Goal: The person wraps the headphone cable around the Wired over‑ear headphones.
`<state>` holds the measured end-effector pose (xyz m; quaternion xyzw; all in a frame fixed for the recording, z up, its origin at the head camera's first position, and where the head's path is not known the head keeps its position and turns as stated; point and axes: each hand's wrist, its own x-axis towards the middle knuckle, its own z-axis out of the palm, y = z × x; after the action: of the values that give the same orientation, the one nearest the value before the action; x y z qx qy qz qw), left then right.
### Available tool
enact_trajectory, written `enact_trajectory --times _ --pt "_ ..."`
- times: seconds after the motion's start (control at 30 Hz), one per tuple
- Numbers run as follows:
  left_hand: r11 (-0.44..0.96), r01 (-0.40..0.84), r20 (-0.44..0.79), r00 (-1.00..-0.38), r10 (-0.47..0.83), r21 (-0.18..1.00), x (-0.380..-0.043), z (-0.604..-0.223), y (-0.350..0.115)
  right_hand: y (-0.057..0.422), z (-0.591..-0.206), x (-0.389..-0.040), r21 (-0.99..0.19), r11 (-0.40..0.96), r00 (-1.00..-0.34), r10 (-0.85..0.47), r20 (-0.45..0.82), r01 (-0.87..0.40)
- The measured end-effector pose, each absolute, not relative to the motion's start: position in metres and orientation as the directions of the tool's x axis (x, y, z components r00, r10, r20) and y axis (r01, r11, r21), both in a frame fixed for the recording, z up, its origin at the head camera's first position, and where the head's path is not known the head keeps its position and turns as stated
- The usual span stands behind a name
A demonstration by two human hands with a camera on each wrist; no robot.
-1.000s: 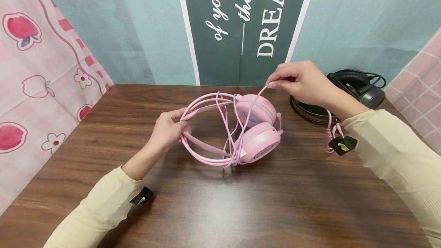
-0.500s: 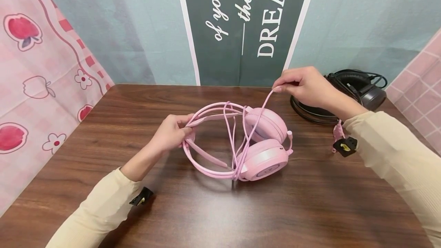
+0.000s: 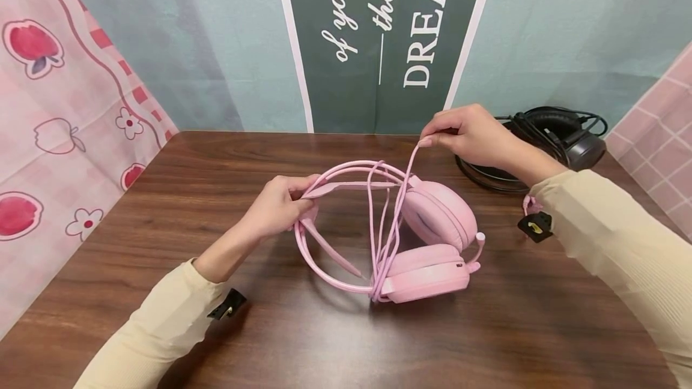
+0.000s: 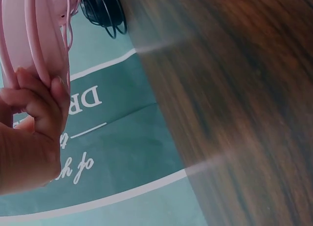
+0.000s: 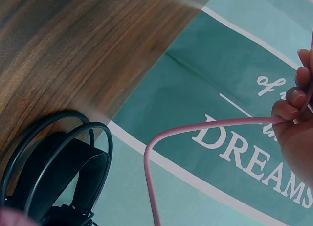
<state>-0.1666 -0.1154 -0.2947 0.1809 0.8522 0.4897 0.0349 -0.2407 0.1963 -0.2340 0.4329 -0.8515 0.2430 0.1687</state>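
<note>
A pink headset point(image 3: 427, 278) is held above the table, its ear cups to the right and a small microphone point(image 3: 478, 248) sticking out beyond them. My left hand point(image 3: 278, 206) grips the top of the headband; in the left wrist view the fingers of that hand point(image 4: 36, 108) curl round the band. Between thumb and fingers my right hand point(image 3: 467, 137) pinches the pink cable point(image 3: 413, 158), above the far ear cup. Several turns of the cable wrap across the headband near the cups. In the right wrist view a length of cable point(image 5: 210, 124) trails away from the hand point(image 5: 296, 118).
A black headset point(image 3: 581, 143) with coiled black cable lies at the back right of the wooden table point(image 3: 303, 347), partly behind the right forearm. Pink cable ends point(image 3: 530, 204) hang below the right wrist. A printed cloth point(image 3: 216, 47) covers the wall behind.
The pink headset has shifted right and nearer the front, with the left hand moving along. My right hand moved slightly right, then back left, still pinching the cable.
</note>
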Motion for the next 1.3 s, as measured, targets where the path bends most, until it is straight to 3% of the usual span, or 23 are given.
enact_trajectory --times 0.27,0.53,0.67,0.93,1.3 --pt "0.45 0.315 0.181 -0.931 0.317 0.836 -0.166 -0.295 -0.112 0.196 -0.235 -0.24 -0.305 0.563 -0.639 -0.643 0.421 -0.768" --pt "0.406 0.303 0.212 -0.943 0.255 0.862 -0.166 -0.299 -0.114 0.205 -0.245 -0.242 -0.301 0.629 -0.697 -0.668 0.262 -0.717" --pt "0.373 0.271 0.198 -0.955 0.222 0.887 -0.168 -0.302 -0.118 0.211 -0.249 -0.242 -0.357 0.638 -0.72 -0.672 0.174 -0.682" --pt "0.115 0.037 0.021 -0.99 0.136 0.993 -0.168 -0.304 -0.128 0.232 -0.255 -0.245 -0.426 0.659 -0.755 -0.649 0.093 -0.62" --pt "-0.178 -0.132 -0.131 -0.991 0.014 0.975 -0.171 -0.297 -0.142 0.252 -0.254 -0.245 -0.465 0.694 -0.805 -0.588 0.073 -0.549"
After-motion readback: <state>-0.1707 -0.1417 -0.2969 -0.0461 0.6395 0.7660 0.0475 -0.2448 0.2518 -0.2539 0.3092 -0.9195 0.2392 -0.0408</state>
